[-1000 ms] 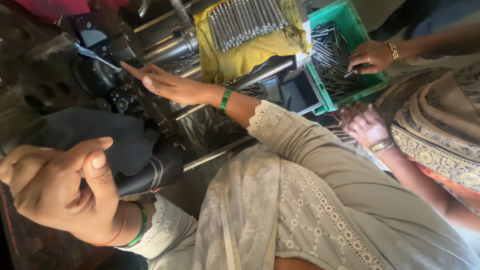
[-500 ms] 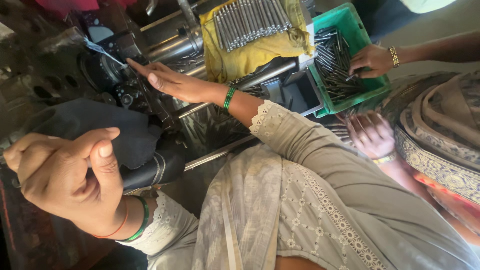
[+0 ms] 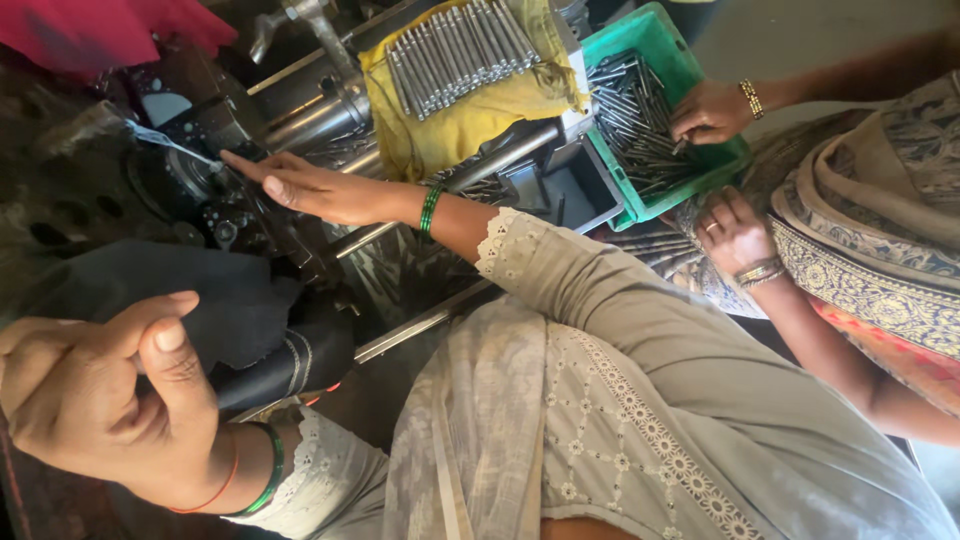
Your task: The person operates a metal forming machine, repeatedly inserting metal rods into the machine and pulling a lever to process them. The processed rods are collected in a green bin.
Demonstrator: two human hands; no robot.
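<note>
At about ten o'clock in the head view, a dark machine head (image 3: 190,185) with a round metal part takes a thin stream of pale liquid from the upper left. The right hand (image 3: 315,190) lies stretched out flat, fingers together and straight, its fingertips touching or just short of that round part; which of the two, the view does not settle. It clamps on nothing, and a green bangle (image 3: 430,208) sits on its wrist. Down at eight o'clock the left hand (image 3: 105,400) is loosely curled, thumb raised against the bent fingers; whether it grips anything inside I cannot tell. Just beyond its knuckles, toward the middle, lies a black cloth (image 3: 200,305) draped over a dark rounded part of the machine.

Outward at twelve o'clock, a yellow cloth (image 3: 470,115) carries a neat row of grey metal rods (image 3: 460,50) laid side by side. Right of it, at one o'clock, a green crate (image 3: 650,35) holds a loose heap of dark rods, and a co-worker's hand (image 3: 710,112) with a gold bangle rests among them. That person's other hand (image 3: 735,232) sits at three o'clock, just below the crate, on patterned fabric.
</note>
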